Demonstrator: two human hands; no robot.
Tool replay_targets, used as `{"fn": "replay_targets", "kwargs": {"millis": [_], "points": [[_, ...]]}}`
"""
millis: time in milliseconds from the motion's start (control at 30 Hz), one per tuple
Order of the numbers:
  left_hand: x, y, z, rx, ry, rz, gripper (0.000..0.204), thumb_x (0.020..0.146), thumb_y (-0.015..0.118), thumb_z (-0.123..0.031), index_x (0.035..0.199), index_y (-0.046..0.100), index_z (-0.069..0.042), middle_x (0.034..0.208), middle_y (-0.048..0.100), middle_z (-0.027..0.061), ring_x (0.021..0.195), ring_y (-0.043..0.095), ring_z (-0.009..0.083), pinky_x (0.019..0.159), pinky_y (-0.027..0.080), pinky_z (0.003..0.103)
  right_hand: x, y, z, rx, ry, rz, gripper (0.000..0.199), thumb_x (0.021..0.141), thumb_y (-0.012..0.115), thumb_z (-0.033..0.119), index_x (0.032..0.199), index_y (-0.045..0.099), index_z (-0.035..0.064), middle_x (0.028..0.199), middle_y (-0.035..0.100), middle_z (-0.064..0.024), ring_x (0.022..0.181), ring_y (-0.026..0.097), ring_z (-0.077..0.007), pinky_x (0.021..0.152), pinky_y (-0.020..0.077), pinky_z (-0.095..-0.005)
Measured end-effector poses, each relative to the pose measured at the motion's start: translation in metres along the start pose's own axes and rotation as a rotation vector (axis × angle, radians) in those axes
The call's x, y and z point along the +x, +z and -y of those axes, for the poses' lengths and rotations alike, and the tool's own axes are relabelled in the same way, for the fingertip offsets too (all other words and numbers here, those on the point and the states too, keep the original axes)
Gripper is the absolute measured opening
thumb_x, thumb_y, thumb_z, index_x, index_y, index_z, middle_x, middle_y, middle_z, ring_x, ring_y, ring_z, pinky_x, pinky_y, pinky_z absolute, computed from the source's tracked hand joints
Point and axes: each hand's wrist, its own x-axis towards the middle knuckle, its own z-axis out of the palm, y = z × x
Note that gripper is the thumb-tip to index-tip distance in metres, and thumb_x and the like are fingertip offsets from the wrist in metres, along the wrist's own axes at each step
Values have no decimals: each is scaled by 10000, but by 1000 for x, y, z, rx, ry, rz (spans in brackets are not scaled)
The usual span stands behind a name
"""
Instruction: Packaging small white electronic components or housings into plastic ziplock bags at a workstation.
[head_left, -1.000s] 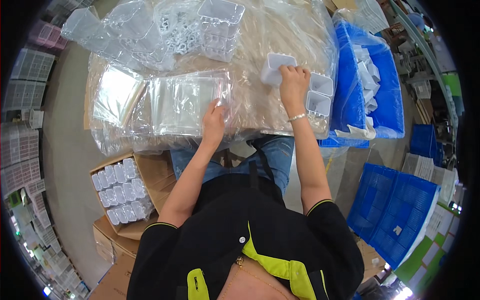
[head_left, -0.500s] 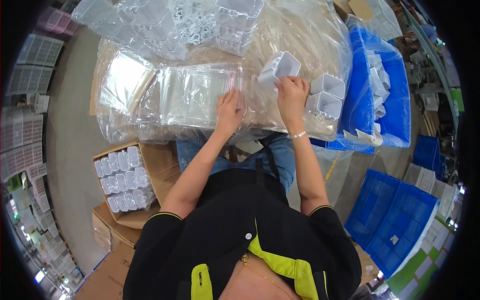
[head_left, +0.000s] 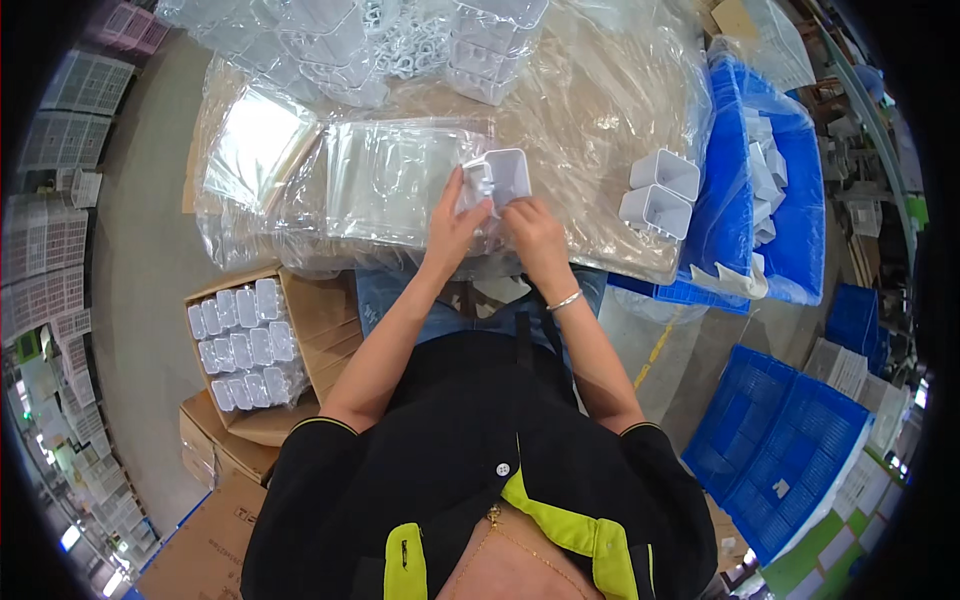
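Note:
A white rectangular plastic container (head_left: 512,172) is held over the table, its open top tilted away from me. My right hand (head_left: 537,238) grips its near edge with bent fingers. At its left side, my left hand (head_left: 455,222) pinches what looks like the edge of a clear plastic bag (head_left: 478,182); the fingers partly hide the plastic. A stack of clear flat bags (head_left: 385,185) lies just left of that hand. Two more white containers (head_left: 664,212) stand together on the table to the right.
Nested clear-wrapped containers (head_left: 490,55) and a heap of small grey-white parts (head_left: 405,40) sit at the back. Blue crates (head_left: 725,200) stand at right, one holding white pieces (head_left: 765,175). An open carton (head_left: 320,350) with wrapped containers is at left.
My right hand has brought the white container leftward and nearer, beside my left hand. The left hand has lifted from lying on the bag stack and now closes next to the container.

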Motion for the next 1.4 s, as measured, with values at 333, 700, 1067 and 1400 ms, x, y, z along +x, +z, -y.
{"fn": "replay_targets", "kwargs": {"millis": [333, 700, 1067, 1400], "points": [[18, -20, 18, 181, -164, -77, 520, 861, 437, -88, 1360, 420, 56, 1137, 611, 238, 1024, 612, 291, 894, 458, 361, 15, 19, 10, 339, 330, -391, 229, 841, 646, 101, 1055, 604, 30, 1214, 529, -180, 1102, 493, -409, 926, 427, -413], [13, -27, -7, 432, -3, -153, 481, 856, 430, -70, 1317, 448, 64, 1221, 541, 308, 1122, 543, 435, 963, 422, 435, 60, 11, 41, 35, 362, -134, 107, 910, 585, 152, 904, 562, 48, 698, 618, -201, 646, 618, -390, 567, 461, -468], [18, -45, -60, 409, 25, -171, 300, 918, 582, -141, 1143, 625, 53, 1000, 684, 121, 876, 645, 156, 744, 499, 266, 90, -43, 35, -8, 249, -169, 138, 891, 646, 203, 873, 623, 68, 609, 587, -151, 555, 593, -328, 502, 422, -381], [-5, -31, -110, 171, 210, -128, 386, 883, 584, 20, 1248, 460, 24, 797, 553, 24, 694, 572, 79, 662, 482, 223, 116, -72, 49, -83, 92, -227, 156, 849, 693, 217, 821, 663, 67, 612, 607, -130, 532, 604, -283, 486, 429, -351]]}}
